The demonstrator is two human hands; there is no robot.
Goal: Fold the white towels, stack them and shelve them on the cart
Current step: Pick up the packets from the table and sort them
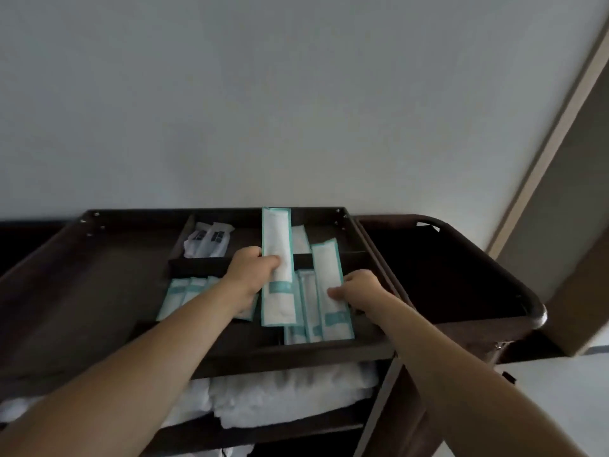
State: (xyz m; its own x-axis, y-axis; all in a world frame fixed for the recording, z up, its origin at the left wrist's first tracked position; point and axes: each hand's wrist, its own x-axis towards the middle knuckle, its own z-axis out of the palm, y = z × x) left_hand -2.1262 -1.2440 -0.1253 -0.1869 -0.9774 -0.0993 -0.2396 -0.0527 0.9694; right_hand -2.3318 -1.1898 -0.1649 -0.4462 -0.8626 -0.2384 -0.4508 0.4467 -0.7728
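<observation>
Left fingers (272, 260) curl round a long packet (276, 291), holding it clear above the tray (99, 291); right fingers (334, 293) curl narrowly and seem to pinch the edge of a second packet (324, 268), which leans over the tray's right side; neither hand touches a towel.

The towels (280, 394) lie under the tray's front edge, on the shelf (263, 430) of the cart (389, 390); they are white, thick and nubbly, folded into soft slabs with rounded edges, their long axis running side to side along the tray front; from the fingers they lie down and back toward the person; the left hand (245, 275) and right hand (359, 291) are about equally near them, so any reach for them would mean drawing back and dropping below the tray; by the look of it they are already shelved.

In the tray's front row lie more packets (179, 296), flat and slim, white with a teal border, smooth like sealed film; a dark divider (197, 263) crosses the tray behind them; in the tray's back part sit small sachets (207, 239), pale with dark labels.

Right of the tray hangs a dark bin (445, 275) with a curved rim; beyond the tray rises a plain grey wall (296, 110); far right of it, a pale door frame (543, 143).
</observation>
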